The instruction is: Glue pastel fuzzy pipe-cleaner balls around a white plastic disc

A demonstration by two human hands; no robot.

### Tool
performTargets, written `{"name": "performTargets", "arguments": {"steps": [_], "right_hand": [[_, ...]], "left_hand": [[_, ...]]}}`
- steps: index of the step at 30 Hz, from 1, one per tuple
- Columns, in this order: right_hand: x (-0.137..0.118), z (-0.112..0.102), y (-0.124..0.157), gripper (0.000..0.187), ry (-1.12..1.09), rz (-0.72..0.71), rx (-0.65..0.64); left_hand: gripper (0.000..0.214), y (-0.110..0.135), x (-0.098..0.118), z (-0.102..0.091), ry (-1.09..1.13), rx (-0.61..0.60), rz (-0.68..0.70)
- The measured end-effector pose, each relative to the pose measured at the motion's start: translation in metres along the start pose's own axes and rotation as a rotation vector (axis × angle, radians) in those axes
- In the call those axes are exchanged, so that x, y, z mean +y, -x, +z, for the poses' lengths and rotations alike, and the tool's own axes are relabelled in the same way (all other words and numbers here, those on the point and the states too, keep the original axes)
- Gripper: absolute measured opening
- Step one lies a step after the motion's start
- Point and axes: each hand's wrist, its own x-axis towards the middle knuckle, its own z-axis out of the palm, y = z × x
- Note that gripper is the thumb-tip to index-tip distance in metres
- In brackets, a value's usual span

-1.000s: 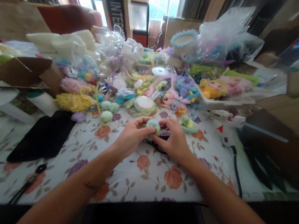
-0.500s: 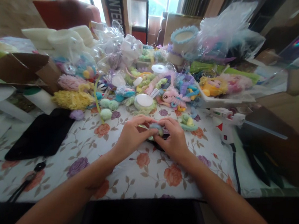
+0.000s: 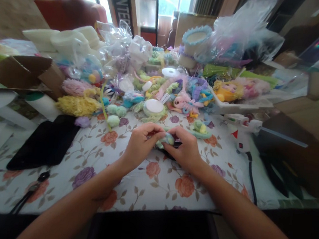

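Between my two hands, over the middle of the flowered tablecloth, is a small fuzzy pale green and blue piece [image 3: 169,138], which looks like bent pipe cleaner. My left hand [image 3: 143,142] pinches its left side with thumb and forefinger. On the other side my right hand [image 3: 183,146] grips it, fingers curled in. A dark flat object [image 3: 169,153] lies under the hands, mostly covered. Just beyond my right hand rests a green fuzzy strip with a yellow-green bud [image 3: 200,128]. Pale green pompoms [image 3: 113,121] lie beyond my left hand.
At the right stands a white glue gun [image 3: 241,129] with its cord, beside a white tray [image 3: 242,107] of dolls. A black tablet [image 3: 44,144] lies left. Across the back are heaped fuzzy strips, a ribbon spool [image 3: 154,106] and plastic bags [image 3: 241,33].
My fingers have shifted slightly around the fuzzy piece, and more of its pale green and blue surface shows between them. Both hands stay in about the same place.
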Motion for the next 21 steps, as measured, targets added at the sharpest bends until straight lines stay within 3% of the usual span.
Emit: {"name": "performTargets", "arguments": {"steps": [7, 10, 13, 16, 19, 21], "right_hand": [[-0.004, 0.000, 0.001, 0.013, -0.065, 0.034, -0.006], [-0.005, -0.001, 0.001, 0.015, -0.117, 0.103, 0.016], [-0.003, -0.002, 0.000, 0.015, -0.108, 0.120, 0.063], [-0.002, -0.002, 0.001, 0.016, -0.082, 0.126, 0.088], [-0.002, 0.000, 0.001, 0.016, -0.067, 0.121, 0.061], [-0.002, 0.002, 0.002, 0.016, -0.045, 0.105, 0.043]], "left_hand": [[0.015, -0.001, -0.004, 0.002, 0.057, 0.007, -0.077], [0.014, -0.008, -0.001, -0.015, 0.019, 0.131, -0.046], [0.012, -0.024, 0.003, -0.063, -0.061, 0.407, -0.010], [0.014, -0.045, 0.002, -0.135, -0.094, 0.648, 0.069], [0.011, -0.064, -0.009, -0.210, -0.144, 0.844, 0.035], [0.007, -0.073, -0.022, -0.250, -0.213, 0.894, -0.072]]}}
